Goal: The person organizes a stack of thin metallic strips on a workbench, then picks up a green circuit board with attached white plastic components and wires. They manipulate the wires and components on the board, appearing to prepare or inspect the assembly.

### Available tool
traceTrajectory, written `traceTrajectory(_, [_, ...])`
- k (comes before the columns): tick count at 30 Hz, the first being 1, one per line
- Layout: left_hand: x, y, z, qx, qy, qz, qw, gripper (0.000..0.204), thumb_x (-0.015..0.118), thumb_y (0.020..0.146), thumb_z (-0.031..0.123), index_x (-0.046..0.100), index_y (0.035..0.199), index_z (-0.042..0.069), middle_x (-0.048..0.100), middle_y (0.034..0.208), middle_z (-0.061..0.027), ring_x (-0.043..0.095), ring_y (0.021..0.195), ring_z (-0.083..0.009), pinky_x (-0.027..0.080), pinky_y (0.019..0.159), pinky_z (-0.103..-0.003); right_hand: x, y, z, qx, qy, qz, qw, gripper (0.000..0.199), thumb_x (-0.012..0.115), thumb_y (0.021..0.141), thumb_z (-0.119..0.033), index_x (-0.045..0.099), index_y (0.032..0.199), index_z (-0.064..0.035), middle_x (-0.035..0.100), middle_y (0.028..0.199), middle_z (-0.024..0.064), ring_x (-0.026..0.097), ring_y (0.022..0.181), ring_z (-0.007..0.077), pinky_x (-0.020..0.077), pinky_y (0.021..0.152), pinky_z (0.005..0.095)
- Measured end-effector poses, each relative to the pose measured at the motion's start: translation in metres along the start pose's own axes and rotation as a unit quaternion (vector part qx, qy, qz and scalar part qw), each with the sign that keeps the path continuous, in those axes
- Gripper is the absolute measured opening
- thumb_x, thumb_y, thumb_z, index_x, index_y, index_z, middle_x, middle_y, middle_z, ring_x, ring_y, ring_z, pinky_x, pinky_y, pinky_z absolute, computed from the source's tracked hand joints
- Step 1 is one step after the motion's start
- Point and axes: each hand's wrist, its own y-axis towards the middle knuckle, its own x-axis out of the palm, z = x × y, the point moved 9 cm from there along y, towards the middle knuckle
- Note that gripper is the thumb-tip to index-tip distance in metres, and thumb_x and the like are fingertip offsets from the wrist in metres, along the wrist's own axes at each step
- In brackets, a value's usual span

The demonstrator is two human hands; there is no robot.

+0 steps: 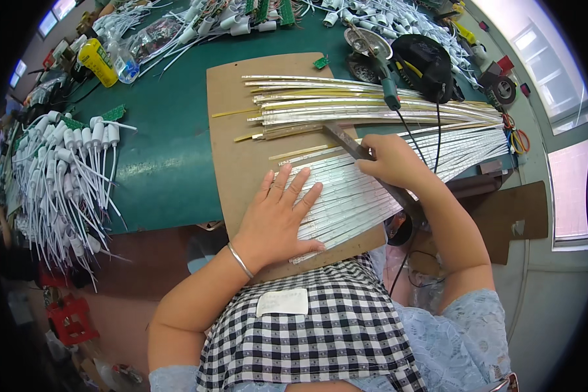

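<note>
My left hand (277, 212) lies flat with its fingers spread on the left ends of a fan of silvery strips (346, 193), probably LED light strips. These rest on a brown board (232, 170) that reaches to my lap. A dark flat metal bar (346, 139) crosses the strips at a slant, and my right hand (395, 160) is closed around it. Beyond the bar lies a second bundle of silver and yellow strips (320, 104), loosely stacked, with its left ends uneven. Both bundles run together toward the right.
A green-handled soldering iron (390, 91) rests by a round metal dish (369, 40), its cord trailing over the strips. White-wired parts (65, 153) are heaped on the green table (163, 176) at left, with more at the back. A yellow bottle (98, 62) stands far left.
</note>
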Motion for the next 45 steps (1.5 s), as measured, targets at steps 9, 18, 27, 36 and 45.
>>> traceTrajectory(9, [0.001,-0.002,0.001,0.002,-0.005,0.004,1.0,0.096,0.057,0.07,0.075,0.043,0.143,0.014,0.033,0.15,-0.0149,0.025,0.14,-0.0376,0.018,0.115,-0.05,0.022,-0.059,-0.014,0.064,0.086,-0.037,0.994,0.037,0.07,0.073,-0.03,0.065,0.095,-0.0001,0.065,0.073,0.0183,0.065,0.069,0.0338,0.0499,0.064,0.0405])
traceTrajectory(18, [-0.002,0.0,0.004,-0.007,-0.011,-0.013,1.0,0.094,0.065,0.067,0.069,0.046,0.139,0.011,0.033,0.149,-0.0171,0.025,0.14,-0.0389,0.018,0.115,-0.051,0.032,-0.054,-0.012,0.018,0.039,0.001,0.999,0.035,0.066,0.076,-0.034,0.063,0.093,-0.0034,0.067,0.077,0.0168,0.066,0.075,0.035,0.0515,0.069,0.0438])
traceTrajectory(27, [0.0,0.003,0.007,0.009,0.022,-0.021,0.999,0.096,0.059,0.069,0.073,0.047,0.138,0.007,0.036,0.147,-0.02,0.026,0.138,-0.0433,0.018,0.113,-0.054,-0.004,-0.024,-0.033,-0.065,0.023,0.146,0.987,0.035,0.064,0.08,-0.033,0.06,0.098,-0.0038,0.067,0.078,0.0162,0.065,0.075,0.0365,0.0501,0.067,0.0437])
traceTrajectory(36, [0.003,0.002,0.008,0.007,0.036,-0.04,0.999,0.1,0.054,0.07,0.076,0.045,0.139,0.004,0.034,0.148,-0.0204,0.025,0.139,-0.0424,0.016,0.114,-0.054,0.006,0.003,-0.014,-0.011,0.033,0.093,0.995,0.033,0.061,0.083,-0.032,0.056,0.094,-0.0015,0.065,0.08,0.0198,0.064,0.079,0.0389,0.0501,0.072,0.0471])
traceTrajectory(45, [0.003,0.005,0.009,0.013,0.037,-0.037,0.999,0.099,0.058,0.069,0.074,0.045,0.139,0.005,0.034,0.148,-0.0203,0.025,0.139,-0.0418,0.017,0.114,-0.054,0.011,0.021,-0.011,-0.037,0.033,0.11,0.993,0.033,0.059,0.083,-0.03,0.058,0.091,0.002,0.065,0.082,0.0215,0.064,0.08,0.038,0.0504,0.074,0.0474])
